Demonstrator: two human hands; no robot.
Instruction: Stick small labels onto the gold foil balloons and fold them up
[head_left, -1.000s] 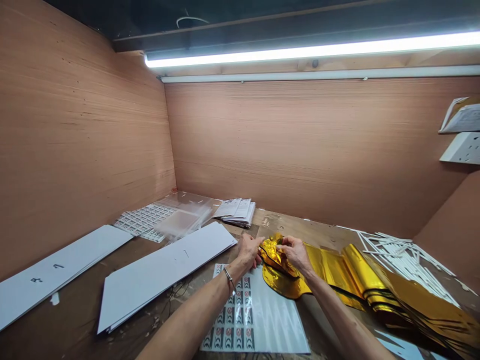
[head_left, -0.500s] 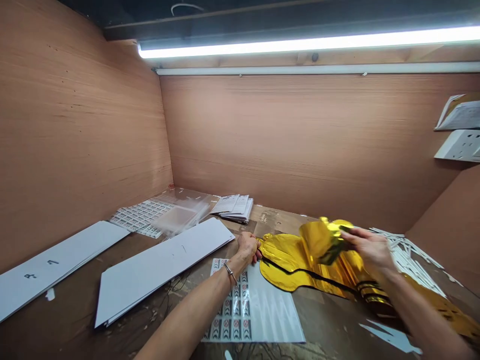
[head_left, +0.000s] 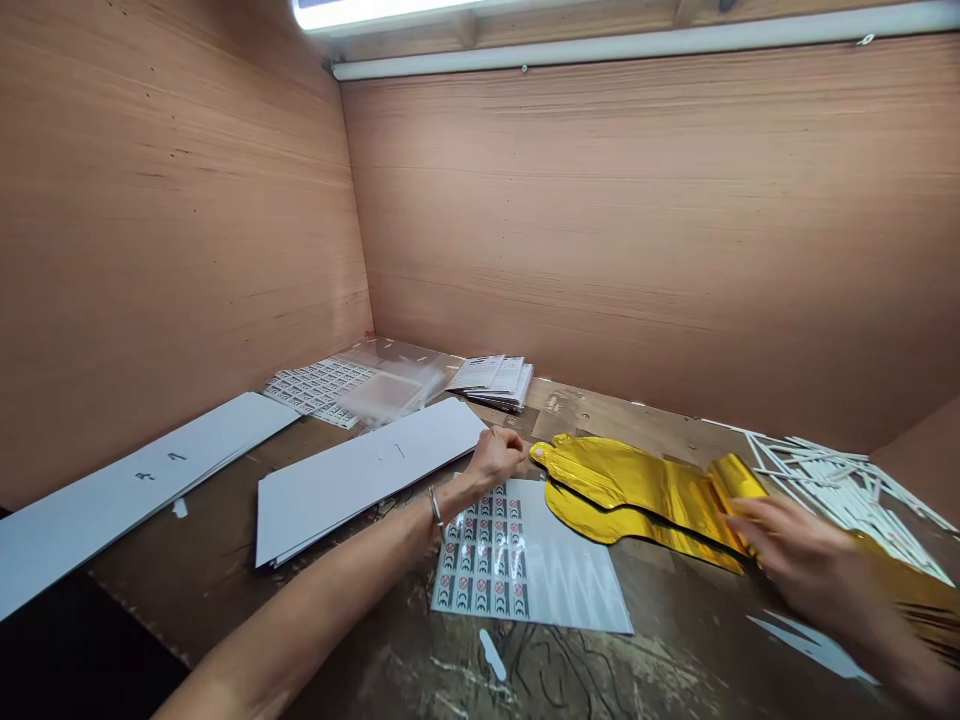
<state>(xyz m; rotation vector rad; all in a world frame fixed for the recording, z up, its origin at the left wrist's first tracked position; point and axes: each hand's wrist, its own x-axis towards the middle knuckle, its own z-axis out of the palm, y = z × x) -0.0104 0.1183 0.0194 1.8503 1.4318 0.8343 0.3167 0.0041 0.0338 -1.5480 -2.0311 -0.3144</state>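
A shiny gold foil balloon [head_left: 622,480], flat and with dark edges, lies across the table right of centre. Its left end carries a small pale spot. My left hand [head_left: 496,455] is pinched just left of that end, apart from it; whatever the fingertips hold, if anything, is too small to make out. Over the folded right end, my right hand [head_left: 795,550] is blurred, its fingers curled on the foil. Below my left hand lies a sticker sheet [head_left: 487,560] of CE and warning labels, its right part bare and glossy.
Long white cards [head_left: 367,480] lie at left, beside another numbered stack [head_left: 150,470]. Behind are a label sheet [head_left: 322,388], clear plastic bags [head_left: 397,390] and printed leaflets [head_left: 495,378]. White sticks [head_left: 847,490] are heaped at right. Wooden panels [head_left: 637,230] enclose the table.
The view has tilted down. My left hand has come off the balloon's left end. My right hand has lowered the lifted foil fold onto the table.
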